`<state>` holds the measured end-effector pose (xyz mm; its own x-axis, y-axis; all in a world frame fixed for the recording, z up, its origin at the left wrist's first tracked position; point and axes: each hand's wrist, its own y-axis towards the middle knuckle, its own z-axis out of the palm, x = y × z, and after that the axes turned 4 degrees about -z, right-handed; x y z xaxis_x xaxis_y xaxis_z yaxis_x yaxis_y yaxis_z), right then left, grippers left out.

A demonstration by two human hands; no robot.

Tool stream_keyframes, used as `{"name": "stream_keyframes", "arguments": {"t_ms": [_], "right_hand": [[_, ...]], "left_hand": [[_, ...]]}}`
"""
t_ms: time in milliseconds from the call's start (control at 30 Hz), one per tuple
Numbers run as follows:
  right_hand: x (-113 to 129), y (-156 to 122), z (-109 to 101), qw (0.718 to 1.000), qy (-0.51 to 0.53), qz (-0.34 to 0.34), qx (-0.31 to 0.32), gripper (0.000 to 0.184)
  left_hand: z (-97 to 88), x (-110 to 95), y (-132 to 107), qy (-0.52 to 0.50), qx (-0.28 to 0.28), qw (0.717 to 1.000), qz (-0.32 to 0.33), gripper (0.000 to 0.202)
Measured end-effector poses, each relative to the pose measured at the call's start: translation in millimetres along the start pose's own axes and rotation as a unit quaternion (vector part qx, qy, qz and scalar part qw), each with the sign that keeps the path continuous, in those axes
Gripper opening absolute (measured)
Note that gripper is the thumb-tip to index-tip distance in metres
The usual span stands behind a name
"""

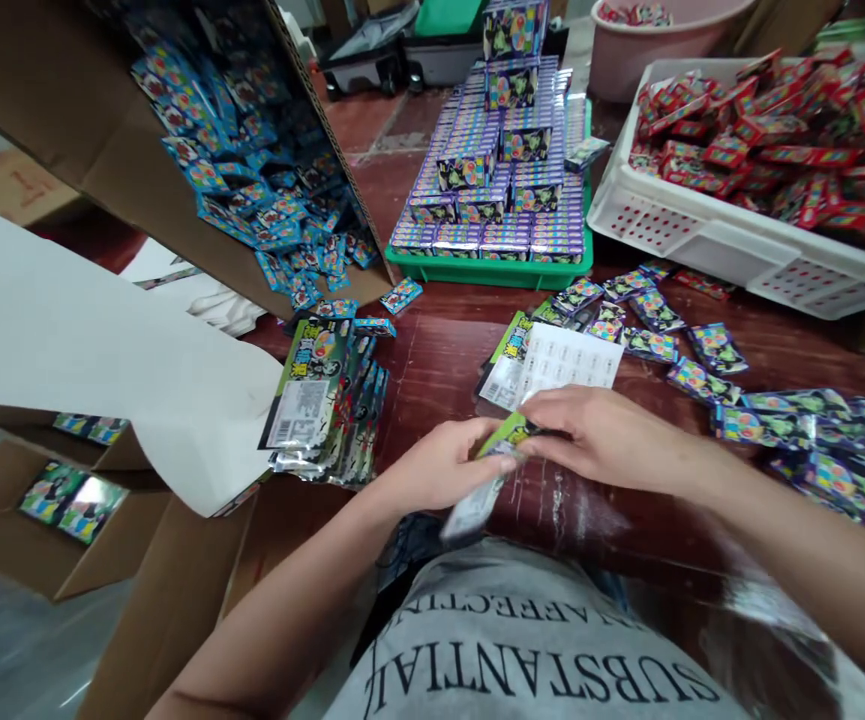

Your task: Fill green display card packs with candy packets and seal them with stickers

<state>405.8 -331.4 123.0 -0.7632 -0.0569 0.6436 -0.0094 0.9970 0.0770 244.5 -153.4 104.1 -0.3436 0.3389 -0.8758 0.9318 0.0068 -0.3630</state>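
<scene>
You hold your 2 hands in front of your body, on the near side of the green tray [488, 272]. Your left hand [456, 465] pinches the held pouch [505, 437] between its thumb and fingers, and the fingers of your right hand [589, 430] pinch the same pouch at its upper edge. This pouch is tilted, with green and black colours at the top; its lower part is blurred, so you cannot read it.

Between your right hand and the green tray, a sheet of labels [573, 358] lies over some flat pouches [507, 362] on the desk [436, 350]. I cannot tell if your right fingers touch this sheet. Nearer to you than the green tray and to its left, there is a stack of pouches [323, 390]. To the right on the near side of the tray, loose purple packets [653, 310] are scattered.

The green tray itself carries rows of purple boxes [469, 240]. At its left stands a carton [121, 150] with blue packets [252, 195]; at its right, a white basket [732, 255] is full of red packets [762, 150].
</scene>
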Motion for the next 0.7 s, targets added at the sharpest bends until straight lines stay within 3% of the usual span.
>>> {"name": "stream_keyframes", "arguments": {"t_ms": [100, 167, 267, 333, 400, 500, 600, 700], "right_hand": [[2, -16, -22, 0.996, 0.055, -0.047, 0.051, 0.022], [1, -21, -22, 0.998, 0.061, -0.013, -0.013, 0.022], [-1, -20, 5, 0.964, 0.096, 0.112, -0.222, 0.022], [0, -15, 34, 0.925, 0.145, 0.184, -0.298, 0.029], [2, -9, 62, 0.908, 0.155, 0.241, -0.307, 0.031], [3, 1, 91, 0.884, 0.075, 0.312, -0.340, 0.034], [-3, 13, 106, 0.861, 0.032, 0.344, -0.374, 0.034], [-7, 27, 115, 0.858, 0.074, 0.346, -0.372, 0.035]], "left_hand": [[6.0, 0, 1, -0.104, 0.072, 0.991, -0.036, 0.048], [11.3, 2, 4, -0.178, 0.049, 0.981, -0.050, 0.041], [17.8, 6, 10, -0.235, -0.053, 0.970, -0.017, 0.028], [21.6, 9, 15, -0.225, -0.107, 0.968, 0.009, 0.026], [27.6, 13, 19, -0.215, -0.133, 0.967, 0.022, 0.027], [43.4, 20, 19, -0.213, -0.204, 0.955, 0.036, 0.040], [63.0, 30, 13, -0.172, -0.271, 0.947, 0.021, 0.054], [73.4, 40, 7, -0.120, -0.287, 0.950, -0.013, 0.044]]}}
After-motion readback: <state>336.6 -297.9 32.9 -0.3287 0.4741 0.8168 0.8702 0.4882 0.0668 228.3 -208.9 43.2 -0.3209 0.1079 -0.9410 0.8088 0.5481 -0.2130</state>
